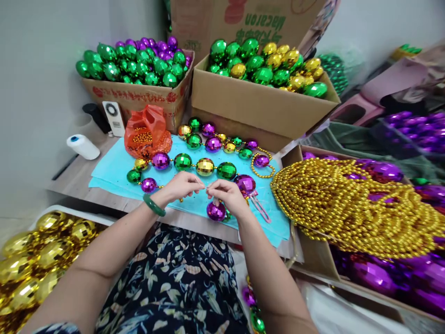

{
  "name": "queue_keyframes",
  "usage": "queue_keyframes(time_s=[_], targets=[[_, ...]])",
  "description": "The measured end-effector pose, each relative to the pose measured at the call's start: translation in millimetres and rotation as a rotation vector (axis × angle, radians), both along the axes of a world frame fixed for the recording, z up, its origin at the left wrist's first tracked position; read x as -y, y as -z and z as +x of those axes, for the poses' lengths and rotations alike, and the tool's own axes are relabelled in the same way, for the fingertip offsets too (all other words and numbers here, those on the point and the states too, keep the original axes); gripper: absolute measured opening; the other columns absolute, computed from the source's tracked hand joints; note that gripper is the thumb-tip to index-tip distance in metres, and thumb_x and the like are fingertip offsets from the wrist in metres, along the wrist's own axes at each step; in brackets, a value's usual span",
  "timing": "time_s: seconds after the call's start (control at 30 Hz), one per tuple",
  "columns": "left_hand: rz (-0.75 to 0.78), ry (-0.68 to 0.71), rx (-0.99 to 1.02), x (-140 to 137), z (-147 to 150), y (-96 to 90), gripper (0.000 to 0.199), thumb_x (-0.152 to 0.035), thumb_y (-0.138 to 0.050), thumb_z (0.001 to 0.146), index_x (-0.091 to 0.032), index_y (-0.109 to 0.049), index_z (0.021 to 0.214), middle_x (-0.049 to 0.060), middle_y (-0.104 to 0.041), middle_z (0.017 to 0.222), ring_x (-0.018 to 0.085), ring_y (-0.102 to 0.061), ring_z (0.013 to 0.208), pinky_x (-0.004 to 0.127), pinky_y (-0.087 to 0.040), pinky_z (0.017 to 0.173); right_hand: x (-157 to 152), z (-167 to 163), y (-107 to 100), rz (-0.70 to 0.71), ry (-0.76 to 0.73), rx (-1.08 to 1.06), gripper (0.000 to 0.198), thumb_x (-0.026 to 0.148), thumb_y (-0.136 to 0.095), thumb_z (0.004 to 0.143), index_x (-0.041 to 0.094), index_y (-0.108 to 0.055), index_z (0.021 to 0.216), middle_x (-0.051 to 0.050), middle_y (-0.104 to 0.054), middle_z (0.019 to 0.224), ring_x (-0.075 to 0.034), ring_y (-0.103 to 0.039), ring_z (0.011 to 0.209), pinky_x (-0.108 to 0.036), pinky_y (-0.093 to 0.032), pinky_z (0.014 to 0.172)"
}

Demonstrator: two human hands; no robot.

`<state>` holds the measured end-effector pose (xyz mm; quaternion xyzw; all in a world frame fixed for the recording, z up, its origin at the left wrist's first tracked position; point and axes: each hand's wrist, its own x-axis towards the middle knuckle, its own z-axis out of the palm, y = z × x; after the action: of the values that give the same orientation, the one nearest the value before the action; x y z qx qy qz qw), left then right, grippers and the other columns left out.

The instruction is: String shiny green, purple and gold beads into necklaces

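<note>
My left hand (183, 185), with a green bangle (154, 205) on its wrist, is closed in a pinch above the blue cloth (114, 174). Fingertip to fingertip with it, my right hand (225, 194) pinches too. A thin pale string shows faintly at the fingertips; its exact path is too fine to make out. Beneath my right fingers lies a purple faceted bead (216, 211), and a larger purple bead (245, 184) sits just behind that hand. Beyond both hands, a strand of big green, gold (205, 167) and purple beads curves over the cloth. A pink tweezer-like tool (260, 207) lies to the right.
Behind the cloth stand a box of green and purple beads (139, 93) and a box of green and gold beads (257, 104). Gold bead strands (347, 204) cover a box at right. A red bag (153, 120), a thread spool (83, 146) and gold beads (48, 250) are at left.
</note>
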<state>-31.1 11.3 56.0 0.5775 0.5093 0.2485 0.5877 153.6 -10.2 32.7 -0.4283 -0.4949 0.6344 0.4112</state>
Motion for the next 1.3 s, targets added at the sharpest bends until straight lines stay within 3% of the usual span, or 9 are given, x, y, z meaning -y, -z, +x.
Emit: queue_keyframes(time_s=[0.13, 0.27, 0.43, 0.57, 0.77, 0.9, 1.13, 1.2, 1.3], targets=[[0.218, 0.078, -0.178, 5, -6, 7.5, 0.014, -0.025, -0.061, 0.077, -0.015, -0.069, 0.070, 0.001, -0.060, 0.057, 0.011, -0.051, 0.049, 0.023, -0.037, 0.048, -2, -10, 8, -0.046, 0.218, 0.016, 0.016, 0.030, -0.073, 0.063, 0.017, -0.066, 0.070, 0.003, -0.056, 0.049, -0.010, -0.047, 0.037, -0.022, -0.035, 0.038], [0.755, 0.190, -0.530, 20, -11, 12.7, 0.019, -0.019, -0.050, 0.087, -0.015, -0.069, 0.086, 0.005, -0.065, 0.077, 0.016, -0.058, 0.072, 0.028, -0.044, 0.064, -2, -19, 8, -0.015, 0.297, 0.338, 0.014, 0.028, -0.067, 0.066, 0.016, -0.069, 0.072, 0.001, -0.058, 0.051, -0.011, -0.049, 0.038, -0.023, -0.036, 0.040], [1.280, 0.388, -0.805, 24, -21, 15.3, 0.029, -0.017, -0.036, 0.094, -0.015, -0.065, 0.089, 0.006, -0.058, 0.075, 0.016, -0.051, 0.072, 0.027, -0.042, 0.061, -2, -16, -4, 0.189, -0.009, 0.648, 0.009, 0.014, -0.062, 0.068, 0.017, -0.070, 0.064, -0.002, -0.067, 0.065, -0.010, -0.053, 0.049, -0.024, -0.042, 0.052], [1.377, 0.417, -0.690, 12, -29, 20.2, 0.029, -0.017, -0.038, 0.094, -0.021, -0.065, 0.105, 0.004, -0.062, 0.083, 0.014, -0.051, 0.074, 0.025, -0.042, 0.064, -6, -8, -12, -0.061, -0.203, 0.474, 0.007, 0.022, -0.067, 0.065, 0.015, -0.069, 0.064, 0.002, -0.056, 0.049, -0.009, -0.047, 0.042, -0.022, -0.037, 0.040], [1.218, 0.267, -0.361, 10, -23, 40.8, 0.026, -0.028, -0.046, 0.094, -0.026, -0.069, 0.105, 0.002, -0.067, 0.078, 0.012, -0.055, 0.069, 0.024, -0.042, 0.064, -8, -4, -12, -0.296, -0.155, 0.131, 0.023, 0.030, -0.076, 0.051, 0.013, -0.067, 0.063, 0.002, -0.055, 0.047, -0.007, -0.043, 0.037, -0.020, -0.032, 0.033], [0.830, 0.051, -0.076, 21, -7, 45.0, 0.021, -0.028, -0.053, 0.089, -0.022, -0.072, 0.089, 0.003, -0.069, 0.076, 0.013, -0.059, 0.070, 0.025, -0.045, 0.065, -1, -10, -5, -0.240, -0.043, 0.107, 0.026, 0.034, -0.076, 0.054, 0.014, -0.065, 0.066, 0.001, -0.056, 0.053, -0.009, -0.046, 0.041, -0.021, -0.034, 0.035], [-0.131, -0.248, 0.231, 20, 8, 28.7, 0.019, -0.031, -0.054, 0.084, -0.014, -0.062, 0.081, -0.004, -0.051, 0.047, 0.007, -0.042, 0.037, 0.019, -0.030, 0.039, 25, -24, 15, 0.716, 0.204, 0.840, 0.029, 0.021, -0.045, 0.086, 0.015, -0.072, 0.097, -0.009, -0.063, 0.071, -0.019, -0.058, 0.068, -0.030, -0.047, 0.066], [-0.216, -0.212, 0.184, 13, 5, 25.4, 0.019, -0.030, -0.053, 0.084, -0.013, -0.063, 0.083, -0.005, -0.049, 0.044, 0.006, -0.038, 0.034, 0.019, -0.026, 0.037, 27, -23, 16, 0.859, 0.112, 1.000, 0.035, 0.015, -0.040, 0.086, 0.014, -0.072, 0.099, -0.010, -0.062, 0.070, -0.020, -0.057, 0.071, -0.031, -0.046, 0.067], [-0.082, -0.141, 0.034, 3, -3, 23.4, 0.025, -0.034, -0.052, 0.086, -0.013, -0.064, 0.092, -0.005, -0.047, 0.043, 0.007, -0.038, 0.035, 0.019, -0.027, 0.039, 20, -20, 11, 0.787, 0.001, 0.995, 0.032, 0.013, -0.042, 0.082, 0.013, -0.073, 0.091, -0.011, -0.062, 0.074, -0.020, -0.056, 0.073, -0.032, -0.044, 0.067]])
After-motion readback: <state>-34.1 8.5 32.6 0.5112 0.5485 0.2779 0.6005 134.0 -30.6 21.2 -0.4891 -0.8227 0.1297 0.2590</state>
